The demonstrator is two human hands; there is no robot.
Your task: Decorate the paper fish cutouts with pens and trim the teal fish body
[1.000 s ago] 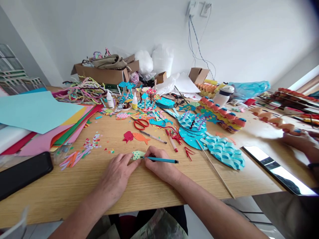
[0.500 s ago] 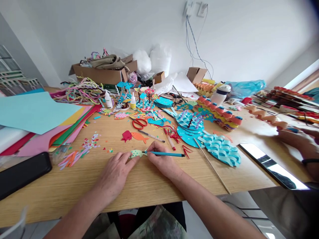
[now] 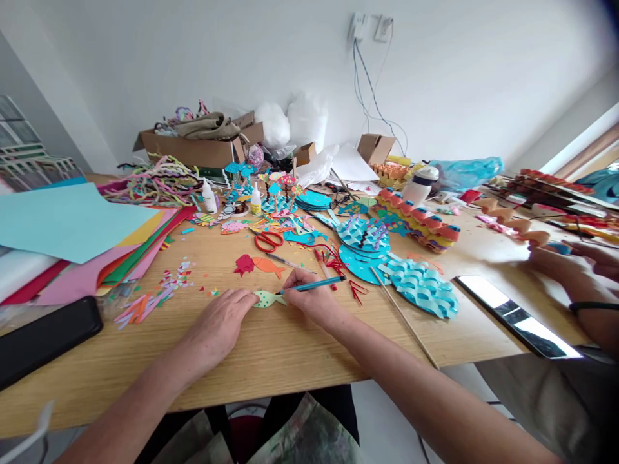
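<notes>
A pale green paper fish (image 3: 265,298) with dark dots lies flat on the wooden table (image 3: 203,370). My left hand (image 3: 226,316) rests palm down at the fish's left end, fingers stretched out and touching its edge. In my right hand (image 3: 302,293) is a blue felt-tip pen (image 3: 320,283), its tip at the fish's tail. Just beyond are an orange paper fish (image 3: 269,266) and a dark red paper cutout (image 3: 244,265). Red-handled scissors (image 3: 269,241) lie farther back, with a thin pen (image 3: 285,260) close by.
Coloured paper sheets (image 3: 72,219) and a black phone (image 3: 48,338) occupy the left side. To the right are a wavy blue paper fish (image 3: 423,287), a wooden stick (image 3: 406,319) and a glossy tablet-like device (image 3: 517,316). Another person's hand (image 3: 556,264) works at the far right.
My left fingers have drawn back leftward, baring more of the fish. The felt-tip pen has tilted, its rear end higher. The whole view has shifted slightly.
</notes>
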